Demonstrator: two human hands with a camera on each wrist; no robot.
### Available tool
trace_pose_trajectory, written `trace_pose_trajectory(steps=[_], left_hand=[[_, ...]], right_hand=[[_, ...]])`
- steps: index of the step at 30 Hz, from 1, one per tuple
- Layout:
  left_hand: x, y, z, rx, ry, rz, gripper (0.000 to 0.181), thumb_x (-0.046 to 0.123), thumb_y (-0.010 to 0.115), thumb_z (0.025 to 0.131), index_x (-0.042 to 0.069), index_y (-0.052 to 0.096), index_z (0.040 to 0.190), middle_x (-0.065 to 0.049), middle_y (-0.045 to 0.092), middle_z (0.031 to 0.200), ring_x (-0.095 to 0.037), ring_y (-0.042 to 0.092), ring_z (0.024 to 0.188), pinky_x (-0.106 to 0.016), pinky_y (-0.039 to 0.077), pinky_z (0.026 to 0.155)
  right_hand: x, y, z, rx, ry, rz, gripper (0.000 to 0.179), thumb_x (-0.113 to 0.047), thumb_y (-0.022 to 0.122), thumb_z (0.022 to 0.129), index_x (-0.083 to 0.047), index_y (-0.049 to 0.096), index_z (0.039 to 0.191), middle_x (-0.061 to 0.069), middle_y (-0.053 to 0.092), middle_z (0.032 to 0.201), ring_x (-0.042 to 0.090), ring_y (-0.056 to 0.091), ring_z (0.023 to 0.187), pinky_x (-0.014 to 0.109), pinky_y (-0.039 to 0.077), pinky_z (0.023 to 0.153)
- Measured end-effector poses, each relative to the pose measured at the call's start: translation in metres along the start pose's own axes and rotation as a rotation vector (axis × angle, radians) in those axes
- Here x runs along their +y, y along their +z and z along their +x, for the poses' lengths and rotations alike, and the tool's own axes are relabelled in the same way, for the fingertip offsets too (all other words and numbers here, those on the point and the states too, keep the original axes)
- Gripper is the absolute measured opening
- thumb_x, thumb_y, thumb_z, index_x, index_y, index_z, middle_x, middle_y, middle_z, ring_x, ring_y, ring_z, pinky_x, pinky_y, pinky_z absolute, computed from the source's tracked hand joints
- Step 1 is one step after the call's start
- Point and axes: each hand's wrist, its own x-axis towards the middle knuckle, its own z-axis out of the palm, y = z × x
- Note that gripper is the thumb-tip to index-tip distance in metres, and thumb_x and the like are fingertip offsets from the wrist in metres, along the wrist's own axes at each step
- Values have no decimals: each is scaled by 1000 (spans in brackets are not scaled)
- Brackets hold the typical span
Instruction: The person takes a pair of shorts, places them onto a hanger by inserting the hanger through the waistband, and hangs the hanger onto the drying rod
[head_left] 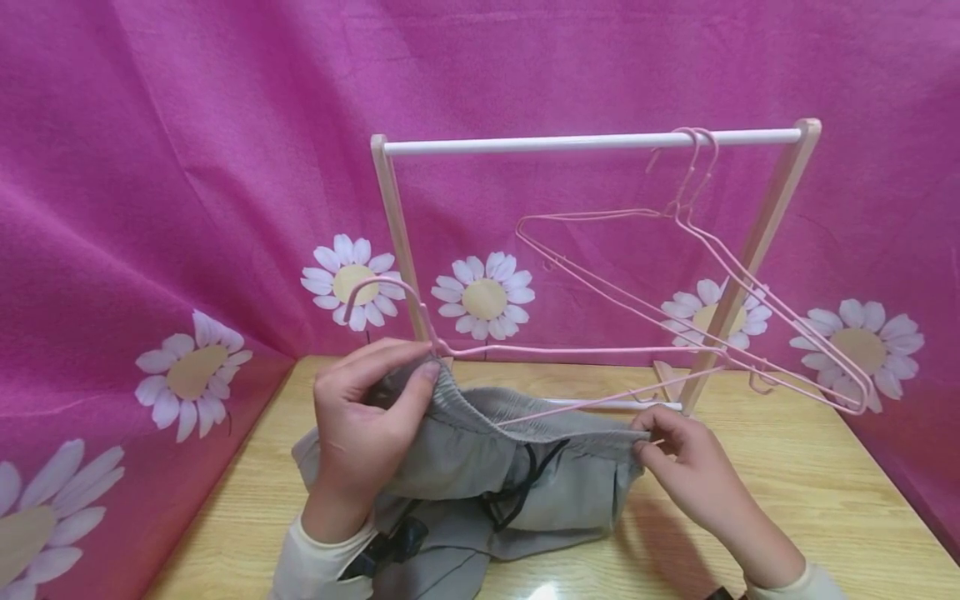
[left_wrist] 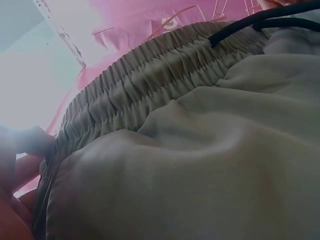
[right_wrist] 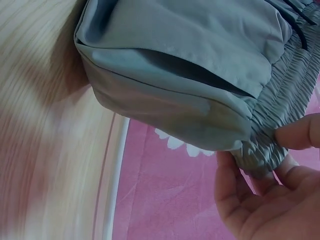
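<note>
Grey pants (head_left: pixel 457 467) with a gathered elastic waistband (left_wrist: pixel 130 85) and a black drawstring (head_left: pixel 525 483) are stretched between both hands. My left hand (head_left: pixel 367 417) pinches the waistband's left end, its fingertips right at the neck of a pink hanger (head_left: pixel 562 350). That hanger's hook points left, and its lower bar slants down into the waist opening. At the other end, my right hand (head_left: pixel 690 458) pinches the waistband between thumb and fingers. A side pocket (right_wrist: pixel 200 75) shows in the right wrist view. The legs hang down toward the table, partly hidden behind the left forearm.
Behind the pants stands a wooden rack (head_left: pixel 393 217) with a white top rail (head_left: pixel 525 146). Two more pink hangers (head_left: pixel 787 308) hang from the rail's right part, overlapping the held hanger's right end. A pink flowered cloth (head_left: pixel 225 167) surrounds the wooden table (head_left: pixel 810 500).
</note>
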Motion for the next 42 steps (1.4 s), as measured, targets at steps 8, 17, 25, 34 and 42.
trace_pose_trajectory(steps=[8,17,25,34,42], left_hand=[[-4,-2,-1,-15,-21,52,26,-5,82,88,2,84,113,-11,84,104,-17,81,95,-29,63,93],[-7,-3,-2,-34,-30,73,27,-4,82,89,4,85,115,-8,84,105,-16,81,94,-28,64,90],[-7,-3,-1,-40,-24,80,26,-4,83,88,3,85,113,-10,84,103,-15,80,93,-27,64,88],[-7,-3,-1,-60,-25,77,23,-2,82,91,3,85,113,-8,84,103,-20,80,89,-26,64,85],[-6,-1,-1,-85,-33,54,23,-6,82,88,3,85,109,-9,83,100,-12,76,85,-22,63,80]], right_hand=[[-2,-2,-1,56,8,27,26,15,62,90,-11,68,90,-2,67,99,4,67,90,23,58,74],[-8,-6,-1,153,-1,74,26,19,55,92,-4,68,94,1,70,106,4,70,99,19,60,81],[-10,-5,-1,196,-43,123,25,20,49,98,2,66,98,4,69,113,4,68,107,15,56,84],[-11,-8,-1,279,-124,165,25,20,45,100,6,66,100,6,68,116,8,67,112,13,55,88],[-13,-12,0,332,-145,254,23,20,45,101,10,65,106,6,70,116,9,68,112,13,55,92]])
